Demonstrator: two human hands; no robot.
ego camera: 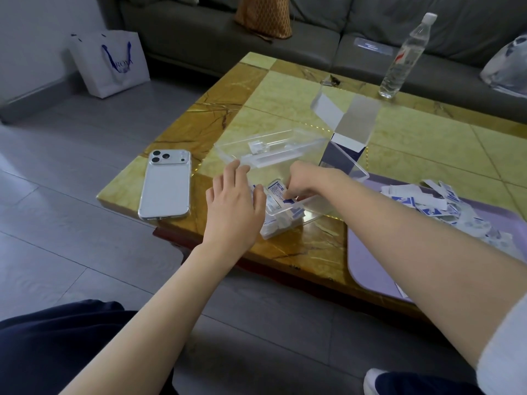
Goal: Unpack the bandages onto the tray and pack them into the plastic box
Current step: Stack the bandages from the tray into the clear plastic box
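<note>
A clear plastic box [313, 208] stands on the table near its front edge, partly filled with white-and-blue bandages [278, 195]. My left hand [235, 199] lies with straight fingers against the box's left side. My right hand [306, 181] reaches down into the box, its fingers curled on bandages there; the fingertips are partly hidden. More bandages [436, 205] lie in a loose heap on the lilac tray [368, 252] to the right. The opened blue-and-white bandage carton [345, 151] stands upright just behind the box.
The box's clear lid [268, 151] lies behind it. A white phone [166, 185] lies face down to the left, near the table's corner. A water bottle [405, 55] stands at the far edge. A grey sofa is behind, a white paper bag [111, 62] on the floor.
</note>
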